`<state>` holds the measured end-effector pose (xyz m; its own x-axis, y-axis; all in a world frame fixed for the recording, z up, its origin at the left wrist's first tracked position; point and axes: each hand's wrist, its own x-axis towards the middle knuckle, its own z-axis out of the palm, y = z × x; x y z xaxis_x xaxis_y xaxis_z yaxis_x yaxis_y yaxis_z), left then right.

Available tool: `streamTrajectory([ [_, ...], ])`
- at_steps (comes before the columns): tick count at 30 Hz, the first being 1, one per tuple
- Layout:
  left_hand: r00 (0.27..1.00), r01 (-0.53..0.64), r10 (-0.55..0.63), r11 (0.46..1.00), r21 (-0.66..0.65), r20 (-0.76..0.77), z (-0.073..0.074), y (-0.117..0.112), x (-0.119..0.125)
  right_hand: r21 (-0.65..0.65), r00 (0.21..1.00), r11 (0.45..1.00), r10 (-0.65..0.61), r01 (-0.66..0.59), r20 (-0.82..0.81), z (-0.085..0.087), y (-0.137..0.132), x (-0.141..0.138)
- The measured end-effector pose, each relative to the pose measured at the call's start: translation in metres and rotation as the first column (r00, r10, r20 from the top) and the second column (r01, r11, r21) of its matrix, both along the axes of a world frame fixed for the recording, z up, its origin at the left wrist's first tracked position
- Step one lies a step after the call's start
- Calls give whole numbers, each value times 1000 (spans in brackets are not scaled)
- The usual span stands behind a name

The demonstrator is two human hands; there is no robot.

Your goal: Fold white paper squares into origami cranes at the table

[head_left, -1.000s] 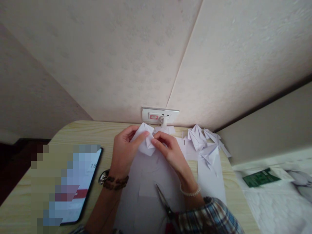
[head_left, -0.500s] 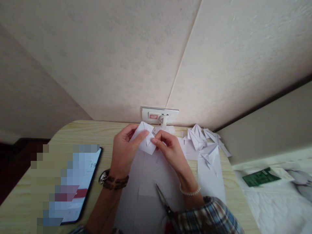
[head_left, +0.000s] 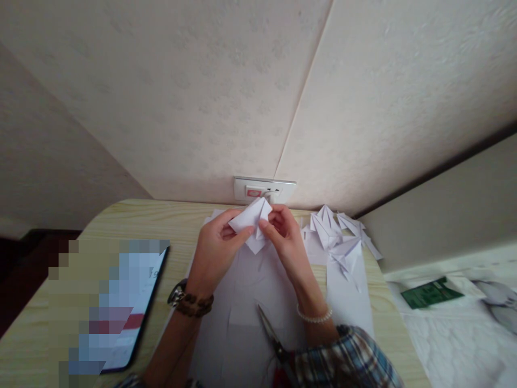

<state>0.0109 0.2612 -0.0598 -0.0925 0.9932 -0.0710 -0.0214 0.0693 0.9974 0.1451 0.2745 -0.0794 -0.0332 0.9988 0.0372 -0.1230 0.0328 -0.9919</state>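
Between my two hands is a folded piece of white paper [head_left: 251, 218], raised above the sheets near the wall. My left hand [head_left: 221, 242] grips its left side, thumb on the front face and fingers behind. On the right side, my right hand [head_left: 283, 237] pinches a folded flap, with the thumb pressing on the front. The fingertips behind the paper are hidden. White paper sheets [head_left: 246, 302] lie below my hands. Scissors [head_left: 272, 334] rest on them, blades pointing away from me, their handles partly hidden by my right sleeve.
Several folded white paper pieces [head_left: 329, 229] are piled at the back right of the wooden table [head_left: 121, 226]. A partly blurred phone or tablet [head_left: 141, 302] lies at left. A wall socket [head_left: 264, 188] with a plug sits behind my hands. A green packet [head_left: 432, 292] lies beyond the table's right edge.
The folded paper has turned and moved slightly right. My left hand has shifted right, and my right thumb has moved from the paper's right corner onto a flap on its front.
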Motion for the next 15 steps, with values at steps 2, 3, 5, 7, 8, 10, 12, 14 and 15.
streamTrajectory([
  [2, 999, 33, -33, 999, 6, -23, 0, 0, 0, 2, 1000, 1000, -5, 5, 20, -1, 0, 0],
  [3, 999, 45, -45, 999, 6, -23, -1, 0, 1, 1, 1000, 1000, -5, 5, 27, -1, 0, 1],
  [5, 999, 43, -43, 999, 4, 4, -1, 0, 1, -5, 1000, 1000, -14, 14, 16, -1, -1, 2],
  [7, 998, 21, -21, 1000, -3, 63, -1, 1, 1, -10, 999, 999, -42, 42, -16, 0, 0, 3],
  [8, 996, 6, -5, 1000, -10, 93, -1, 1, 2, -10, 998, 998, -59, 59, -35, 0, 0, 3],
  [10, 991, -19, 22, 1000, -22, 135, -1, 1, 2, -12, 995, 997, -79, 78, -63, 2, 0, 3],
  [12, 991, -43, 47, 999, -31, 125, -2, 1, 2, -18, 995, 998, -67, 66, -69, 2, 0, 3],
  [14, 995, -77, 78, 997, -27, 62, -2, 0, 3, -18, 998, 999, -43, 42, -54, 3, -1, 2],
  [15, 995, -99, 99, 995, -17, 21, -2, -1, 3, -14, 999, 999, -32, 31, -44, 2, -1, 2],
])
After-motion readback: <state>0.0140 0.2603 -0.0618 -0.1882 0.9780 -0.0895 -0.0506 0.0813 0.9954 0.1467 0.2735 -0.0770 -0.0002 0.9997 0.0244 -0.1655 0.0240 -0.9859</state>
